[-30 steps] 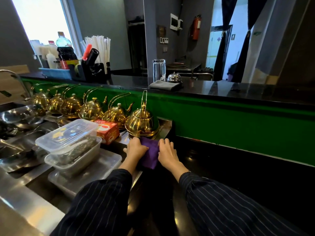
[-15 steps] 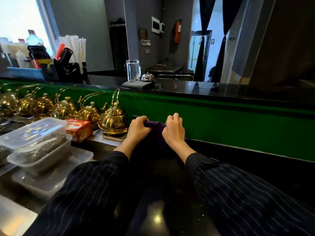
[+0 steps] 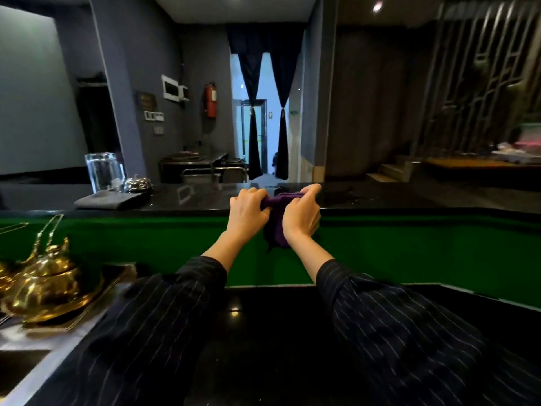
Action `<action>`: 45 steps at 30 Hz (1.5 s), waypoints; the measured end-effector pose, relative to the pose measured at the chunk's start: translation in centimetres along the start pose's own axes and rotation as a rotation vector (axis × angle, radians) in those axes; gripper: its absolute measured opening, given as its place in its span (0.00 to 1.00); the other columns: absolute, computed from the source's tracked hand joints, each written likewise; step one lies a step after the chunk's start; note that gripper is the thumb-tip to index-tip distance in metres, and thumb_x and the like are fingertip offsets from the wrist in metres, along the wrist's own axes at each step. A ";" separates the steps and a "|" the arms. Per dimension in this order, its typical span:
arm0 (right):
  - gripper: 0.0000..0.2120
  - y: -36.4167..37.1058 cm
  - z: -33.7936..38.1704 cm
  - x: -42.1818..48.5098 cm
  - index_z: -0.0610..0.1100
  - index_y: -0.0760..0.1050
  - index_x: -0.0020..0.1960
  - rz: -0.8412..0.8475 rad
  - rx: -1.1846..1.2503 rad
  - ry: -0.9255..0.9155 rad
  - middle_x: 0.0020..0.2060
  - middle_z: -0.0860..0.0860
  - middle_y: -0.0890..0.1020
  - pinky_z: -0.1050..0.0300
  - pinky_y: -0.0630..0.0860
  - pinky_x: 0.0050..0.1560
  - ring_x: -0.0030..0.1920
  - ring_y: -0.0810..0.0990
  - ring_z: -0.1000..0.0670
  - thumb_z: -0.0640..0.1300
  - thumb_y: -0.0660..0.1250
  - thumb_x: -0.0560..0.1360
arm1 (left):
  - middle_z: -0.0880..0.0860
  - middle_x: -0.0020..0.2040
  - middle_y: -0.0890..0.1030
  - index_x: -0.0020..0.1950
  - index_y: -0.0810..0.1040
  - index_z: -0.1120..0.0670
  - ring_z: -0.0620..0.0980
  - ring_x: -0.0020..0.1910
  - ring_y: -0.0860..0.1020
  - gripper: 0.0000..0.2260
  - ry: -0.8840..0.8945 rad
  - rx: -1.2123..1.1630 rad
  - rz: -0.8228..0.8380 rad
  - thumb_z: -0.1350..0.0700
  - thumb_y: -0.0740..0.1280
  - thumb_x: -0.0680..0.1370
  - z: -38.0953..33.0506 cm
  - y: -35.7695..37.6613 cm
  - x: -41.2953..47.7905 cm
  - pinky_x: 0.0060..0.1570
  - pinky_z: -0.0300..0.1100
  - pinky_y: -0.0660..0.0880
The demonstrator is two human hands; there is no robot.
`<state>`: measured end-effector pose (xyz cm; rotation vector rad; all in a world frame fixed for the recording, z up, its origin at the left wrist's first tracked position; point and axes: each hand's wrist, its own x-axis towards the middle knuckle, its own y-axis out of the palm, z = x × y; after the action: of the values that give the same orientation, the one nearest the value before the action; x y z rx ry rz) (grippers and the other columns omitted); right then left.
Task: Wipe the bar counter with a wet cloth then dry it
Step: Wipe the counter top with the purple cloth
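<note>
A purple cloth (image 3: 277,221) is bunched between both hands at the near edge of the raised black bar counter (image 3: 380,197). My left hand (image 3: 247,213) grips its left side and my right hand (image 3: 301,213) grips its right side, fingers curled over the top. Part of the cloth hangs down in front of the green panel (image 3: 409,247) below the counter. Whether the cloth touches the countertop is hidden by my fingers.
On the bar top to the left lie a folded dark cloth (image 3: 109,199), a water glass (image 3: 104,172) and a small metal bell (image 3: 137,184). A brass teapot (image 3: 49,284) stands on the lower worktop at left. A lower black counter (image 3: 263,317) lies under my arms.
Both hands have lifted the purple cloth from the lower counter beside the teapots up to the raised bar top. The view has swung right and upward.
</note>
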<state>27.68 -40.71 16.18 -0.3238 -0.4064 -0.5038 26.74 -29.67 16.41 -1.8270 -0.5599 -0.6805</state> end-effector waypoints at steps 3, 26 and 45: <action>0.07 -0.8 -2.0 3.2 0.48 0.65 0.49 -0.073 -0.082 -0.162 0.42 0.47 0.79 0.54 0.62 0.36 0.42 0.78 0.41 0.38 0.50 0.79 | 0.56 0.49 0.77 0.49 0.77 0.57 0.59 0.54 0.72 0.08 0.047 0.047 0.036 0.56 0.66 0.73 -2.2 2.2 2.7 0.50 0.52 0.69; 0.23 1.5 -9.5 11.4 0.44 0.69 0.70 0.259 -0.724 -0.521 0.67 0.46 0.74 0.43 0.58 0.72 0.70 0.69 0.42 0.53 0.47 0.82 | 0.52 0.67 0.68 0.54 0.82 0.47 0.54 0.70 0.59 0.09 -0.028 -0.050 0.097 0.52 0.67 0.75 -3.7 12.2 11.0 0.67 0.62 0.56; 0.31 -1.0 -9.8 20.9 0.49 0.47 0.79 0.715 -1.018 -0.013 0.79 0.44 0.48 0.39 0.43 0.75 0.78 0.46 0.41 0.60 0.45 0.80 | 0.50 0.79 0.50 0.75 0.60 0.42 0.54 0.78 0.43 0.22 0.272 0.181 0.444 0.42 0.52 0.81 -3.3 14.7 13.6 0.70 0.67 0.39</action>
<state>46.71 -53.72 17.27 -1.3958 0.0072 0.0420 45.70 -36.85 16.70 -1.5814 -0.0284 -0.5408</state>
